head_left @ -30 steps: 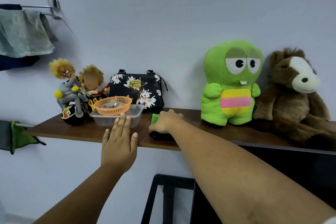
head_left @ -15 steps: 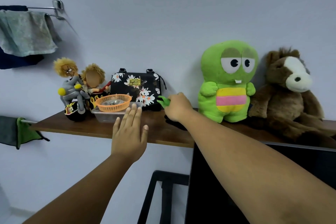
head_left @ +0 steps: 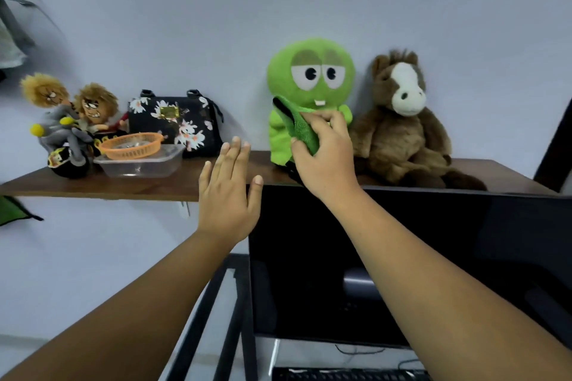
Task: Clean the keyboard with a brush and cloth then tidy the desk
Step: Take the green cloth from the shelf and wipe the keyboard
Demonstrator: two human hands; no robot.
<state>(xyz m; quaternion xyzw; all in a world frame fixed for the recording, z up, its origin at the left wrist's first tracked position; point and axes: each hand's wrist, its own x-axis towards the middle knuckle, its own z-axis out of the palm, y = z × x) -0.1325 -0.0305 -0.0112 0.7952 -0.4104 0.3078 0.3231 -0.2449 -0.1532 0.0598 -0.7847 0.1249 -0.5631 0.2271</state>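
Note:
My right hand [head_left: 326, 158] grips a green cloth with a black edge [head_left: 297, 124], lifted off the wooden shelf [head_left: 148, 185] and held in front of the green plush toy [head_left: 309, 71]. My left hand [head_left: 229, 192] hovers flat, fingers straight, in front of the shelf's edge and holds nothing. The top of a black keyboard [head_left: 349, 374] shows at the bottom edge, below a dark monitor [head_left: 433, 257]. No brush is visible.
On the shelf stand a brown plush horse [head_left: 399, 127], a floral black bag [head_left: 176, 120], an orange basket [head_left: 131, 145] in a clear plastic tub [head_left: 142, 165], and two dolls on a toy motorbike [head_left: 65, 127]. A green rag [head_left: 12, 210] hangs at left.
My right hand has lifted the green cloth off the shelf and carried it right, in front of the green plush. The view has dropped, showing the monitor and keyboard.

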